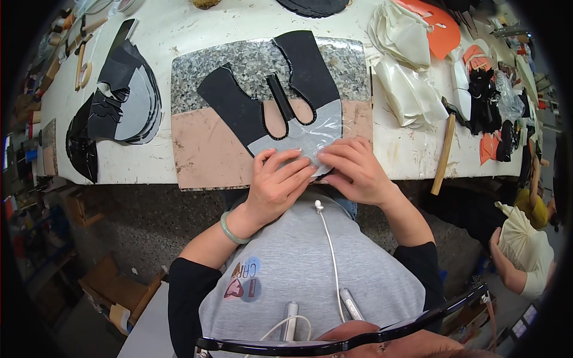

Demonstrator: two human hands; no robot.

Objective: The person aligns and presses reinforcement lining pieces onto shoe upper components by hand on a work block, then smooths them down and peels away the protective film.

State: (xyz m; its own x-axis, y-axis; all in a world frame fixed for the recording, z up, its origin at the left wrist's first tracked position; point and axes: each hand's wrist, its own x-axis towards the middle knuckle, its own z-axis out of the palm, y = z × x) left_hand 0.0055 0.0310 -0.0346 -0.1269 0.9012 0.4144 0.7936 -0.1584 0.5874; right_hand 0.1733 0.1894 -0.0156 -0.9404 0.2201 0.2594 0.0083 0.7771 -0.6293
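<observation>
A black shoe upper [316, 71] with a grey toe part [286, 143] lies flat in front of me, its two black wings and a narrow tongue strip pointing away. Shiny, film-like creases show on the right of the grey part. My left hand [277, 182] closes over the near edge of the toe, fingers bent on top and the thumb hidden. Close beside it, my right hand [355, 170] pinches the same edge with thumb and fingers. The fingertips of both hands almost meet. Under the upper is a work board, speckled stone [197, 77] at the far side and pinkish [203, 149] nearer me.
Stacked black and grey upper pieces [140, 101] lie left on the white table [161, 36]. To the right are whitish sheets [412, 89], orange pieces [439, 30] and a hammer [443, 155] whose wooden handle overhangs the table edge. Another person's arm [507, 268] shows at far right.
</observation>
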